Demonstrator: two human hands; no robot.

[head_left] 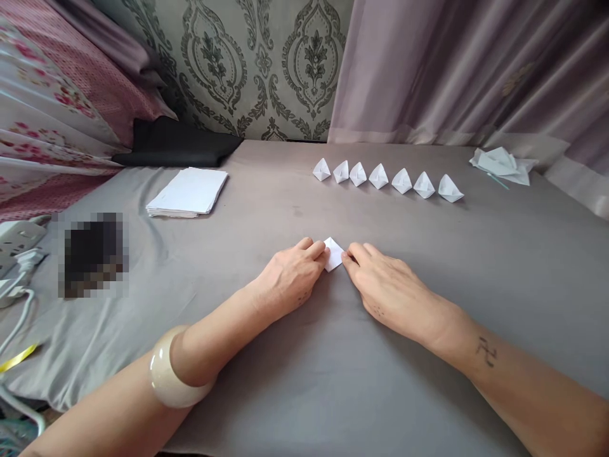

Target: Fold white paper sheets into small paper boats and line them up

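A small folded piece of white paper (333,255), diamond-shaped and lying flat, is on the grey cloth between my hands. My left hand (297,270) grips its left corner, the fingers curled together. At the right corner, my right hand (380,282) pinches the edge between thumb and fingers. The fingertips cover both side corners of the paper. Beyond my hands stands a row of several folded white paper boats (379,177), each with a pointed peak.
A stack of white paper sheets (188,192) lies at the back left, near a black cloth (176,143). Crumpled white paper (503,166) sits at the far right by the curtain (428,70). A power strip (19,236) with cables and a pixelated dark object (92,254) are on the left.
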